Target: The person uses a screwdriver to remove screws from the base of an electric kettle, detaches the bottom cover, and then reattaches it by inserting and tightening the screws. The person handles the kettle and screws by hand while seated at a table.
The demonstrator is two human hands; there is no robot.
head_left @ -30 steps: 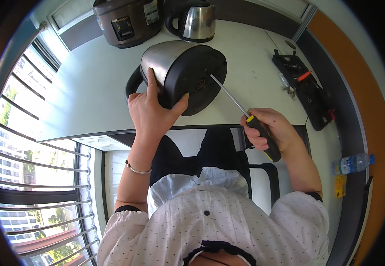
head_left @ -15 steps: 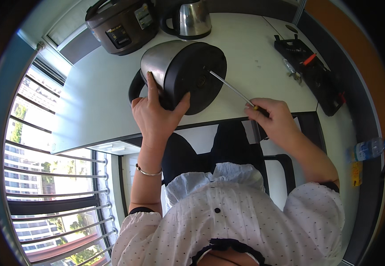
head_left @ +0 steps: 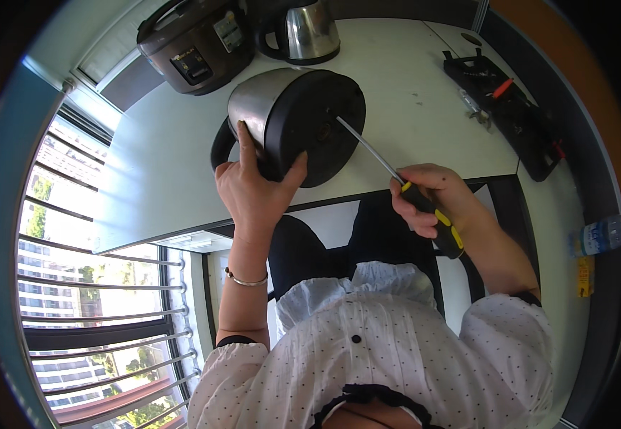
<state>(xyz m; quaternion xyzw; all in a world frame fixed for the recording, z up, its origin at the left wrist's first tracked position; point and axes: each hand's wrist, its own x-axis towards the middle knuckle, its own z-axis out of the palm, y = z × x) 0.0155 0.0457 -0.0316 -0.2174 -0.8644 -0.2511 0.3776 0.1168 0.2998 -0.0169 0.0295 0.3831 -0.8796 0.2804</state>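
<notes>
An electric kettle (head_left: 262,100) with a steel body lies tipped on its side, its black round base (head_left: 335,143) turned toward me and to the right. My left hand (head_left: 257,175) grips the kettle near the rim of the base, thumb on the black edge and a finger along the steel. In my right hand (head_left: 432,193) is a screwdriver (head_left: 436,218) with a black and yellow handle. Its long metal shaft slants up to the left, and the tip meets the base near a small hole. Whether a screw sits there is too small to tell.
A brown rice cooker (head_left: 196,53) and another steel kettle (head_left: 307,36) stand at the back of the white table (head_left: 160,157). Toward the right lies a black tool tray (head_left: 504,114) holding an orange-red tool. Farther right is a water bottle (head_left: 600,236); a barred window (head_left: 103,286) is on the left.
My right hand has turned and its fingers have shifted on the screwdriver, so more of the handle shows. The kettle and my left hand stay nearly as they were.
</notes>
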